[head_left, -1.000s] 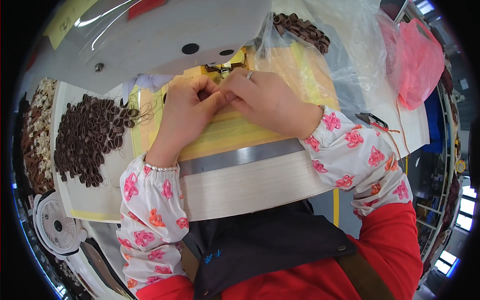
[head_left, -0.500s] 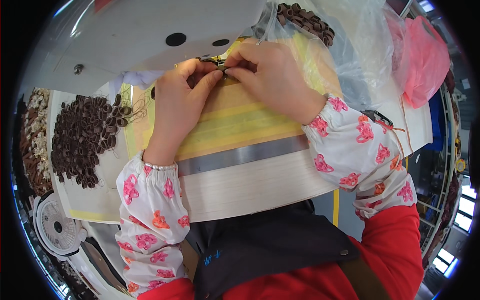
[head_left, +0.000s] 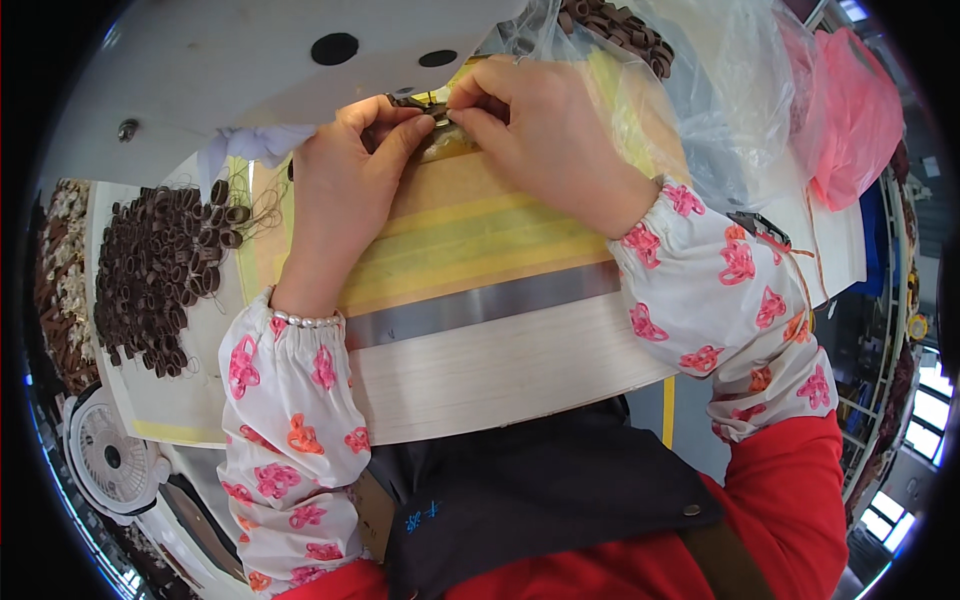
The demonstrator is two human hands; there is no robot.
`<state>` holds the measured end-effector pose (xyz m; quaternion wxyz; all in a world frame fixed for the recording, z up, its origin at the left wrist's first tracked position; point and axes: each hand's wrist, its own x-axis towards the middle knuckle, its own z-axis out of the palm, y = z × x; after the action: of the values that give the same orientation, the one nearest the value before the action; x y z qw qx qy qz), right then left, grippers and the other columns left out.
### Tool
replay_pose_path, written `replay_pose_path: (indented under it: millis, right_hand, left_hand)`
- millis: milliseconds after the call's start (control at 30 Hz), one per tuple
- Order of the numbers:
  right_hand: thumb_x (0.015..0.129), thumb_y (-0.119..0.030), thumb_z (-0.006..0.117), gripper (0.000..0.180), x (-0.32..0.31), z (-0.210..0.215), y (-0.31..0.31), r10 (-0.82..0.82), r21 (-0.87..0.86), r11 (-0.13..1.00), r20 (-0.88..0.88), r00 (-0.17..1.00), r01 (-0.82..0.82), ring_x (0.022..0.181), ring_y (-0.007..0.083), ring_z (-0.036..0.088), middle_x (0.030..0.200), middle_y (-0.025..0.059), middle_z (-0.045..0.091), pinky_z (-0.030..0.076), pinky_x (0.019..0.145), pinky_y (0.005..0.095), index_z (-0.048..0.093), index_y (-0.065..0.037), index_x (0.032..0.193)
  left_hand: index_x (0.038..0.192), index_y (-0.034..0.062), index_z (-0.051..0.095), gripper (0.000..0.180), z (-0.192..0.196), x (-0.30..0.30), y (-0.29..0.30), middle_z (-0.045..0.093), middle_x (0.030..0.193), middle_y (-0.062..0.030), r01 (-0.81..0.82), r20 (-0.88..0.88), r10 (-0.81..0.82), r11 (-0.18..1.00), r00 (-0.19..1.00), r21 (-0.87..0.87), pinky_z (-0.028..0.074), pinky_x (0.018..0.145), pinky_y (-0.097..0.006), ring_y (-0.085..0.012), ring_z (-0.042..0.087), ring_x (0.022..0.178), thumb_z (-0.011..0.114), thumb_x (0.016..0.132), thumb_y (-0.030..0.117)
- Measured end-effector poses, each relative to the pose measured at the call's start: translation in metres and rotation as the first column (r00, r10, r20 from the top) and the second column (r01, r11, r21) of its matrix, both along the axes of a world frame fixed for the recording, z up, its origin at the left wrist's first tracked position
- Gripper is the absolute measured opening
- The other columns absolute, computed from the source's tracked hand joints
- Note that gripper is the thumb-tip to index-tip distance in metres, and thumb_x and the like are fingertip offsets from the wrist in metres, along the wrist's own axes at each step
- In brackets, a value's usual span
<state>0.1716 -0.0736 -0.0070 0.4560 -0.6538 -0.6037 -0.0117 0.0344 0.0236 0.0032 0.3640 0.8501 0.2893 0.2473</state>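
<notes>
Under the head of a white sewing machine (head_left: 230, 85), both my hands meet at the needle area. My left hand (head_left: 345, 175) pinches one side of a small dark brown strip (head_left: 440, 115), thumb against forefinger. The other side is between the thumb and forefinger of my right hand (head_left: 560, 130). Fingertips cover much of the strip, so its full shape is hidden. To the left lies a heap of small brown loops (head_left: 165, 275) with loose threads.
Clear plastic (head_left: 720, 110) sits beside more brown loops (head_left: 625, 40) at the far right, with a pink bag (head_left: 850, 120) beyond. Small dark thread snips (head_left: 760, 230) lie by my right sleeve. Yellow tape (head_left: 470, 240) covers the work surface. A white fan (head_left: 110, 455) stands lower left.
The whole view has shifted slightly. My fingertips sit a little higher in the picture, and more of the brown strip shows between them. Both pinches are kept.
</notes>
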Motion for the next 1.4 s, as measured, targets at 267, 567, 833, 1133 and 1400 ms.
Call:
replay_pose_path:
  millis: [267,567,833,1133,1400]
  right_hand:
    - [0.069,-0.006,0.061,0.007,0.003,0.009,0.000,0.014,-0.092,0.996,-0.042,0.999,-0.018,0.063,0.0322,0.058,0.065,0.0143,0.058,0.045,0.056,0.0395,0.056,-0.001,0.067]
    - [0.068,-0.011,0.064,0.012,0.007,0.014,0.002,-0.012,-0.188,0.982,0.049,0.999,0.021,0.063,0.0327,0.059,0.064,0.0147,0.059,0.047,0.058,0.0403,0.057,-0.002,0.066]
    - [0.068,-0.010,0.061,0.008,0.006,0.015,0.003,-0.013,-0.211,0.977,0.007,1.000,0.014,0.064,0.0333,0.059,0.065,0.0156,0.059,0.047,0.061,0.0410,0.058,-0.002,0.067]
    - [0.068,-0.012,0.061,0.010,0.007,0.015,0.003,-0.029,-0.246,0.968,0.060,0.998,0.043,0.067,0.0333,0.060,0.067,0.0158,0.061,0.048,0.062,0.0405,0.059,-0.002,0.068]
    - [0.071,-0.016,0.064,0.016,0.004,0.012,0.001,-0.066,-0.247,0.967,0.020,0.998,0.069,0.062,0.0295,0.059,0.064,0.0143,0.059,0.047,0.057,0.0371,0.058,-0.001,0.070]
  left_hand:
    - [0.078,-0.0014,0.062,0.021,-0.003,0.000,0.005,0.059,0.060,-0.0050,0.048,0.003,-0.048,0.997,0.999,0.061,0.041,0.053,-0.024,-0.0092,0.052,0.053,0.064,0.078,0.019]
    - [0.077,-0.0016,0.060,0.019,0.000,0.001,0.004,0.057,0.058,-0.0060,0.065,-0.028,-0.062,0.989,0.998,0.133,0.041,0.052,-0.026,-0.0115,0.051,0.052,0.063,0.078,0.018]
    - [0.077,-0.0014,0.061,0.020,-0.002,0.001,0.006,0.057,0.059,-0.0041,0.068,-0.017,-0.066,0.991,0.998,0.115,0.040,0.052,-0.024,-0.0091,0.050,0.053,0.062,0.078,0.018]
    - [0.076,0.0000,0.060,0.021,-0.007,0.001,0.009,0.058,0.060,-0.0025,0.065,0.018,-0.068,0.987,0.997,0.145,0.041,0.052,-0.023,-0.0074,0.051,0.054,0.064,0.078,0.020]
    - [0.077,-0.0003,0.059,0.017,0.006,-0.004,0.001,0.057,0.058,-0.0067,0.012,-0.051,-0.007,0.994,0.999,0.106,0.041,0.052,-0.026,-0.0117,0.051,0.052,0.060,0.080,0.016]
